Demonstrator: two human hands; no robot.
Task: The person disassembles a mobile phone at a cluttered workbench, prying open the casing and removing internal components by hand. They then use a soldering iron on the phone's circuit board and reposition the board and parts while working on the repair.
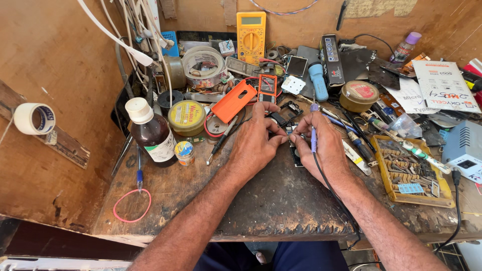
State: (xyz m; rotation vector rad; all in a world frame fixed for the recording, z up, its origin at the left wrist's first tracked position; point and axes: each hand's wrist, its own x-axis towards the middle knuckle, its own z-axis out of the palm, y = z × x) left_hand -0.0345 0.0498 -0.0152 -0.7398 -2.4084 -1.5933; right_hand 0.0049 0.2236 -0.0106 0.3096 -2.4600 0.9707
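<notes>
My right hand (pixel 321 145) is closed around a soldering iron (pixel 314 131), gripped like a pen, its purple-blue handle standing nearly upright between thumb and fingers, its black cord (pixel 331 193) trailing back along my wrist toward the tabletop (pixel 281 200) edge. My left hand (pixel 256 145) lies just beside it, thumb and forefinger pinched together on the near edge of a small dark circuit board (pixel 293 150) that lies flat between the 2 hands.

To do this well, I judge that the left hand should press the board flat so it cannot slide, while the heel of the right hand rests on the wood for steadiness. The iron's tip is hidden behind my fingers, so I cannot tell whether it touches the board. A brief, light touch on 1 joint at a time seems wise, since the parts look tiny and close together. The cord should stay slack, or it may tug the handle off line.

The board sits directly under both sets of fingertips, partly covered by them, with its lower end showing below the right thumb. Another dark phone part (pixel 286 113) lies just beyond the fingers. Well to the left stand a brown bottle (pixel 153 133) with a white cap and a round yellow tin (pixel 187 118). To the right, a yellow tray (pixel 411 173) of small parts sits near my right wrist, and a yellow multimeter (pixel 251 35) leans against the back wall.
</notes>
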